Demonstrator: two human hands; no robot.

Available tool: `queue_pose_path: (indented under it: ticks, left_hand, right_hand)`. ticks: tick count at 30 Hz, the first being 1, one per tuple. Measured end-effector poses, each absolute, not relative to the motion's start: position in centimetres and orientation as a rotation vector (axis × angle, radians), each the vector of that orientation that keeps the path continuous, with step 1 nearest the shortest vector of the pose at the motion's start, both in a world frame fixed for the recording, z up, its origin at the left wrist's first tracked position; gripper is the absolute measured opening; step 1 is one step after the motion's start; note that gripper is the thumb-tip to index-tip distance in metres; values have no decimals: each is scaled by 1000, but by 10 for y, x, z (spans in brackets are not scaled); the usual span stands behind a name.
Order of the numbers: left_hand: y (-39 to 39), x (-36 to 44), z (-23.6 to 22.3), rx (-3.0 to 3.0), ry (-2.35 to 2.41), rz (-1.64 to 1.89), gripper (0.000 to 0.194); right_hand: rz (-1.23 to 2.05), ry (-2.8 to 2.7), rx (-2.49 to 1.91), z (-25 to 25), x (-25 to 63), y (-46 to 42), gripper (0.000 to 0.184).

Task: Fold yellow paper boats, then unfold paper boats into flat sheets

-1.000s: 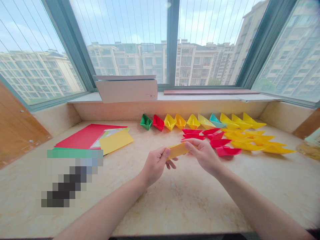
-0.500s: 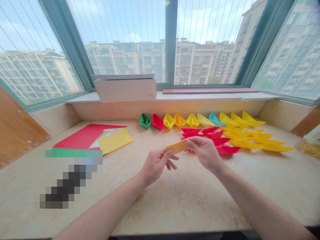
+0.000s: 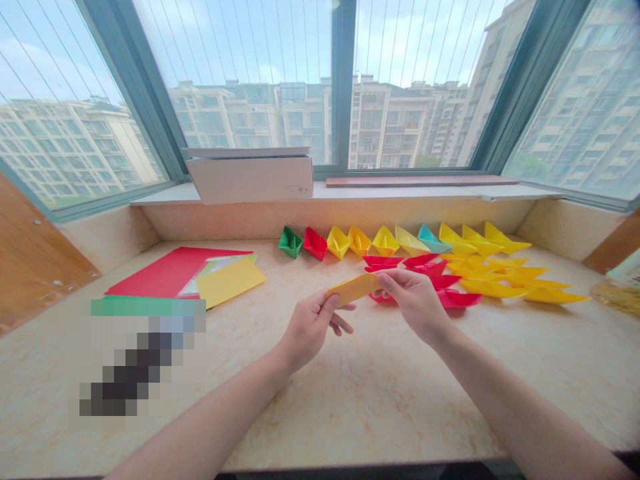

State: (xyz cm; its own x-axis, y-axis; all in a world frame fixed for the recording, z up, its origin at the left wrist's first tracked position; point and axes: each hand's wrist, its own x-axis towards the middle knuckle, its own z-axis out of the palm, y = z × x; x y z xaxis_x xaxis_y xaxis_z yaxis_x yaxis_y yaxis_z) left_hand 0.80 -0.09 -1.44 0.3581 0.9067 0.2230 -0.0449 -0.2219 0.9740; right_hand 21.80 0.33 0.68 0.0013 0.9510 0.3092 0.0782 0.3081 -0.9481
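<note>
A narrow strip of folded yellow paper (image 3: 354, 289) is held up above the counter between my two hands. My left hand (image 3: 311, 328) pinches its left end, thumb on top, with the other fingers partly spread underneath. At the right end, the thumb and fingertips of my right hand (image 3: 411, 297) close on the paper. Just behind my right hand lie several red paper boats (image 3: 455, 299), partly covered by it. Farther right sit several yellow paper boats (image 3: 500, 288). Along the back wall runs a row of boats, starting with a green paper boat (image 3: 290, 243) and a red one (image 3: 315, 245).
To the left lies a stack of coloured paper, with a red sheet (image 3: 155, 272) and a yellow sheet (image 3: 233, 283) on top. A blurred-out dark object (image 3: 135, 367) lies in front of it. A white box (image 3: 255, 179) stands on the windowsill (image 3: 380, 192).
My right hand has shifted slightly to the right along the folded paper, whose broad face now shows more. The boats and the paper stack stay where they were.
</note>
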Motion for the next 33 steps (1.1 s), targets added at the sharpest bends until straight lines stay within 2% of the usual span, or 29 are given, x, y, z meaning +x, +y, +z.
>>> queue_pose_path:
  ticks: [7,15,21,24,27,31,33]
  left_hand:
    - [0,7,-13,1489,842,1137,41]
    - [-1,7,-11,1533,888,1109,34]
    - [0,6,-10,1509,852,1083,33]
    - [-1,7,-10,1498,802,992,34]
    - [-3,8,-11,1537,837,972,40]
    - [-5,7,-13,1710,952,1061,63]
    - [-6,7,-13,1820,955,1039,67]
  right_hand:
    - [925,-1283,-963,8,212,0,39]
    - [809,-1316,-925,8,213,1,24]
    - [975,-1295,-938,10,213,-1,39]
    - [1006,-1318,-1012,9,215,0,39]
    - [947,-1321,-1061,6,217,1,36]
    - [844,-1421,-1116,1,211,0,29]
    - [875,-1445,-1090,-1,206,-2,28]
